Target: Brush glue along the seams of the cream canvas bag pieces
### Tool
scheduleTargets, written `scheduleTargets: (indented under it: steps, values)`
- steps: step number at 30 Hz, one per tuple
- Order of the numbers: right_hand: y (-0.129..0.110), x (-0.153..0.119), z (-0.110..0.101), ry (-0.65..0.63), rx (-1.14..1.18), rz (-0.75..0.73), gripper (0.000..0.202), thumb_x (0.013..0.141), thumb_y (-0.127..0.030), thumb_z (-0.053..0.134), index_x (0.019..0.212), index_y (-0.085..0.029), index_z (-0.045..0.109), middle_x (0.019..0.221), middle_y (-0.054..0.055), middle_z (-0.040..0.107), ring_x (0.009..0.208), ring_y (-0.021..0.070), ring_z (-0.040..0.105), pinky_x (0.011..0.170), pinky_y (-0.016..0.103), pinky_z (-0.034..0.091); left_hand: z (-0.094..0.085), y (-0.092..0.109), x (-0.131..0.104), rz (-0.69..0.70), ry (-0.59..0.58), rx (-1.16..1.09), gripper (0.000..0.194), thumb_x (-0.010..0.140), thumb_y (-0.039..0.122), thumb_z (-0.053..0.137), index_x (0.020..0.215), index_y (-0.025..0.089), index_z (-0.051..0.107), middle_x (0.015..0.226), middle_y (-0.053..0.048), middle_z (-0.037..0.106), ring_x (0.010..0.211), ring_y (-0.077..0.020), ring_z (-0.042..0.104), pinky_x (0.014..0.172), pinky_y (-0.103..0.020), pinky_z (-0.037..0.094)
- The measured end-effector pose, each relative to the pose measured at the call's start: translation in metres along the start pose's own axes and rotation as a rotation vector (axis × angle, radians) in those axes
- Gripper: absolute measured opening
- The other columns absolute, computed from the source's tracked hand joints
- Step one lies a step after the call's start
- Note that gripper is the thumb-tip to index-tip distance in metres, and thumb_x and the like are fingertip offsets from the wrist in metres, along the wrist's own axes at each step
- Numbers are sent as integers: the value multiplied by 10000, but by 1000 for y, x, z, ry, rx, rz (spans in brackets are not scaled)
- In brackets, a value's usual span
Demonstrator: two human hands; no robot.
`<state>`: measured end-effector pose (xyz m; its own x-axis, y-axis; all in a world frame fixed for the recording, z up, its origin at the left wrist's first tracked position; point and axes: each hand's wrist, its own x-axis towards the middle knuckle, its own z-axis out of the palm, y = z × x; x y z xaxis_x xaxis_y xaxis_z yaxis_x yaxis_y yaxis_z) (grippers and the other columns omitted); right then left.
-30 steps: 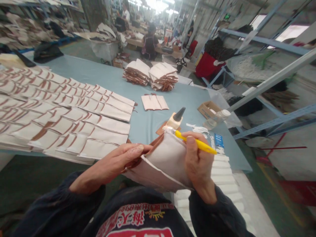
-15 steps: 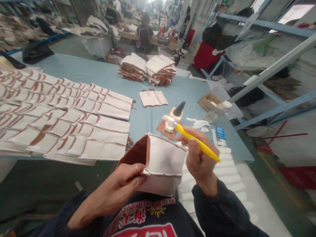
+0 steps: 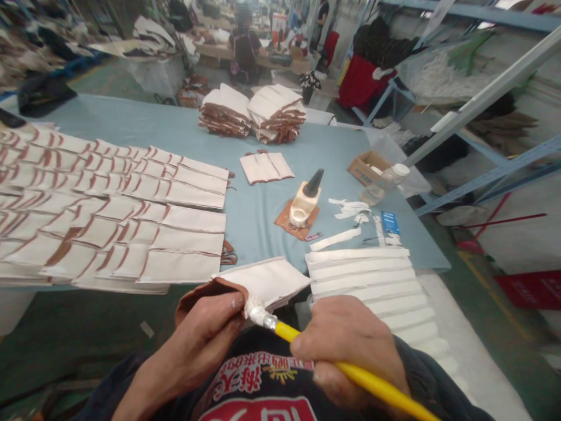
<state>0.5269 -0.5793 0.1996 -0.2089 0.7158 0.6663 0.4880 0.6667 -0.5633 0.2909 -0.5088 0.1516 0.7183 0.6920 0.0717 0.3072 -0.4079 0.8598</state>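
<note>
My left hand (image 3: 205, 333) pinches the edge of a white fabric piece (image 3: 267, 282) with a brown inner side, near my body. In my right hand (image 3: 350, 351) is a yellow-handled brush (image 3: 284, 332). Its whitish bristles touch the piece's edge beside my left fingertips. Beyond them, a small cream holder (image 3: 304, 203) with a round cup and a black cone stands on a brown patch (image 3: 283, 220). To the right, white strips (image 3: 366, 280) lie in rows.
Rows of white pieces with brown edges (image 3: 184, 231) cover the table's left. Two stacks (image 3: 225, 111) stand at the back, with one flat piece (image 3: 266, 168) nearer. A cardboard box (image 3: 370, 169) and a jar (image 3: 385, 184) sit right. Someone (image 3: 244, 49) is in the background.
My right hand has brought the brush from near the cup down to the piece's edge. The piece, held by my left hand, has tilted and flattened. The view has shifted slightly.
</note>
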Motion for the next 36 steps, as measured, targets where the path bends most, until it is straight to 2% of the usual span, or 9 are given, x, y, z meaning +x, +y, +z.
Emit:
scheduleTargets:
  steps: [3,7,16,20,22,24,27,32,36]
  values:
    - [2,-2,-1,107,7,44,274,1104,-339,463,963,-244,677,603,-30,700,450,125,604,484,272,487,1,4,4,-15,-27,-24,325,1042,221,467,728,214,551,695,-13,604,631,-161,540,618,-276,403]
    - [1,-4,1,8,-25,23,261,1102,-348,475,982,-235,677,624,-21,703,472,127,618,495,287,478,3,7,7,-55,-61,-107,320,1070,256,444,819,210,637,780,-45,679,711,-196,616,684,-298,455]
    - [5,-5,7,24,-35,7,300,1111,-363,441,953,-240,664,608,-29,676,471,127,593,503,283,489,7,10,13,-160,32,-257,289,978,355,613,753,203,711,781,-61,688,804,-226,591,722,-293,475]
    - [15,-8,7,205,142,184,274,1091,-350,510,941,-232,707,593,-42,644,438,102,545,466,245,460,4,8,18,-320,57,-367,298,942,422,650,784,177,717,823,-53,678,786,-203,560,681,-276,450]
    - [20,-8,5,321,266,281,264,1084,-342,535,931,-229,719,556,-62,589,388,81,480,399,211,389,0,8,22,-433,29,-551,319,901,482,705,865,166,736,817,-41,677,748,-184,555,651,-262,431]
    - [24,-7,4,355,356,302,266,1082,-340,540,921,-225,718,525,-75,541,357,71,433,353,191,324,-4,8,25,-517,-24,-765,375,846,516,767,961,160,749,800,-32,681,738,-181,578,643,-253,430]
    - [28,-2,5,312,338,292,254,1075,-329,545,926,-223,722,524,-70,547,365,81,453,363,198,344,-7,10,28,-569,-50,-936,404,788,488,823,997,150,752,757,-23,661,720,-177,594,627,-244,429]
    - [35,18,11,185,18,106,177,1026,-220,576,919,-219,718,712,-5,751,553,123,675,543,242,549,-5,12,27,-548,-84,-900,327,794,449,813,880,148,722,640,32,529,556,-105,431,518,-218,324]
    - [35,24,8,157,-45,5,176,1025,-194,567,918,-226,703,768,0,785,635,134,734,601,246,579,-2,13,27,-528,-51,-909,334,785,448,817,757,164,644,604,59,457,520,-85,358,480,-208,265]
